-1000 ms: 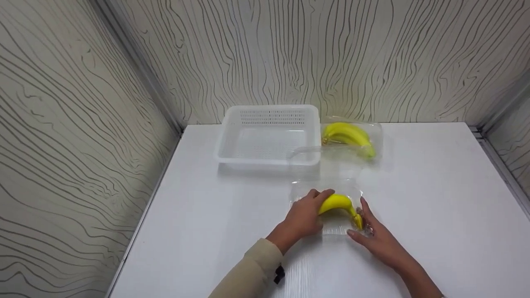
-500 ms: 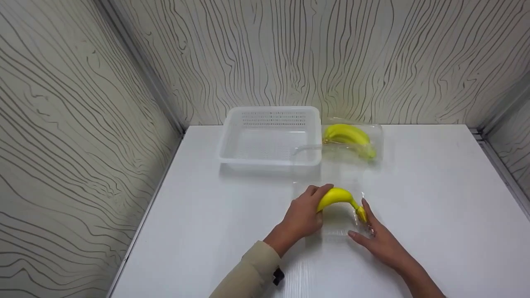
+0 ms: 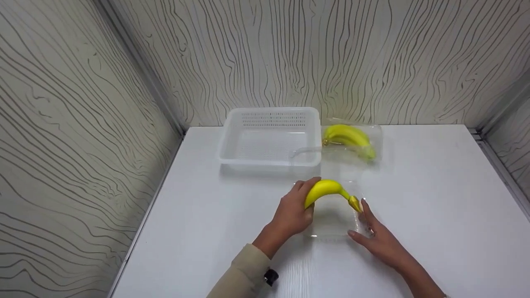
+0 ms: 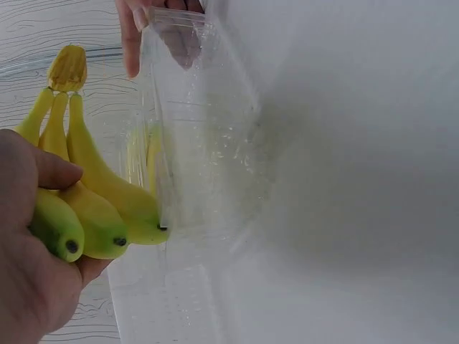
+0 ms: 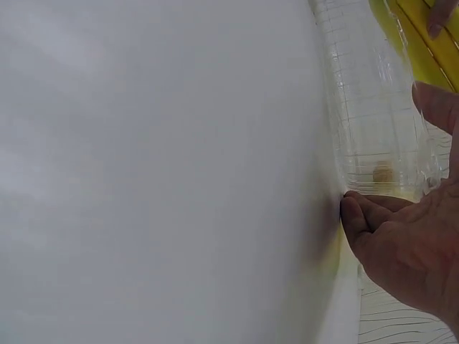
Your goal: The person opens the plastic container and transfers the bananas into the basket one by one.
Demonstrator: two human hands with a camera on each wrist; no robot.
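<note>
My left hand (image 3: 292, 211) grips the lower end of a small bunch of yellow bananas (image 3: 325, 188) and holds it just above an open clear plastic box (image 3: 331, 227) on the white table. In the left wrist view the bananas (image 4: 86, 193) lie in my left hand (image 4: 29, 287), beside the clear box wall (image 4: 201, 143). My right hand (image 3: 372, 236) rests with straight fingers on the box's right edge, next to the banana stem. The right wrist view shows that right hand (image 5: 409, 251) against the clear plastic (image 5: 373, 107).
A white perforated basket (image 3: 232, 124) stands at the back of the table. To its right lies another clear box (image 3: 374, 132) holding a second banana bunch (image 3: 348, 136). Patterned walls close in the left, back and right sides.
My left hand has lifted the banana bunch up and away from the clear box, toward the back left. The right hand has stayed on the box's edge.
</note>
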